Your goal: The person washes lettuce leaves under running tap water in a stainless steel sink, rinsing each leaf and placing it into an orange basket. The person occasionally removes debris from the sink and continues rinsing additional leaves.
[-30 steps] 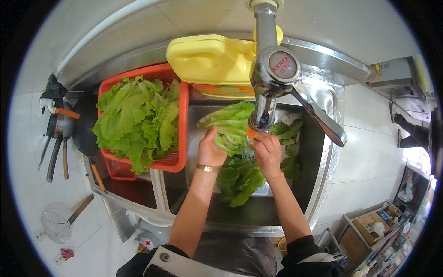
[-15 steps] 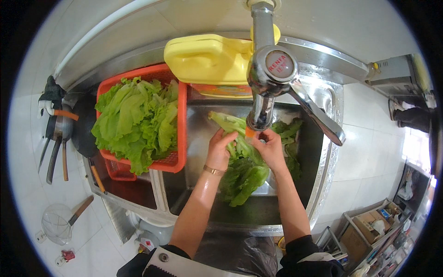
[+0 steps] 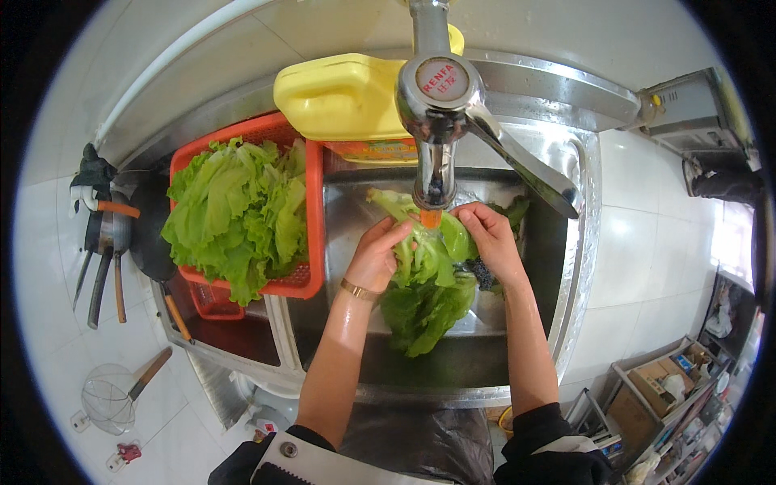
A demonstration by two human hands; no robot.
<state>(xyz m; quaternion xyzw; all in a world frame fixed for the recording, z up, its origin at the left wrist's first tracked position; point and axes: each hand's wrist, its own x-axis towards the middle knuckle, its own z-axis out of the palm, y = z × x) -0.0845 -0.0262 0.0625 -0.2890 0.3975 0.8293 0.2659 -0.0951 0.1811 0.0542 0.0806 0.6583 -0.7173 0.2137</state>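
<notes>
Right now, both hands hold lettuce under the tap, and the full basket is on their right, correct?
Not quite: the full basket is on their left, as the head view shows. The left hand and right hand do hold lettuce under the tap.

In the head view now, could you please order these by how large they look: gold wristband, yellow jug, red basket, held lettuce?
1. Red basket
2. Yellow jug and held lettuce: too close to rank
3. Gold wristband

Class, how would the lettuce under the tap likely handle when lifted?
The lettuce probably flops, as its leaves curve and wrinkle. It may be slippery: it lies beneath the tap, and the left forearm glistens. Its thin leaves might tear easily.
</notes>
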